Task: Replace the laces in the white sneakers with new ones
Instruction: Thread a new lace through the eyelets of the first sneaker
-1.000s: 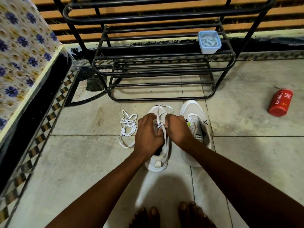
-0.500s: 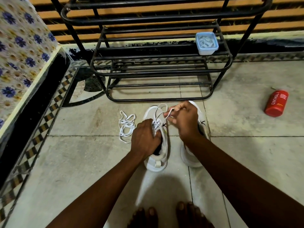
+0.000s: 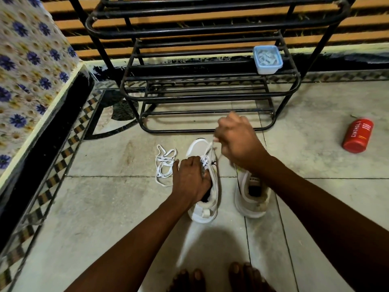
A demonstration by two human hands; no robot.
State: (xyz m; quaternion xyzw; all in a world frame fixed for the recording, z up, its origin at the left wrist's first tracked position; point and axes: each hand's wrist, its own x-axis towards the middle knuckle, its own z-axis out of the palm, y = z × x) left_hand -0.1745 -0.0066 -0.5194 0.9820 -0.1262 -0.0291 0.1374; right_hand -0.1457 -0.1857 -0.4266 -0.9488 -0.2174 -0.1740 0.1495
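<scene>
Left hand [image 3: 190, 178] gripping sneaker [image 3: 205, 184], right hand [image 3: 237, 142] pinching lace [image 3: 209, 148] above

A: Any readable text?

B: "CINTHOL" in white capitals along the side of the red bottle [image 3: 357, 134] lying on the floor tiles, right of the rack.

A: More on it?

B: Small white lines near its top end, too blurred to read.

A: Sneakers?

B: Right sneaker [image 3: 251, 193] has dark print on its tongue label, illegible. Nothing else.
</scene>
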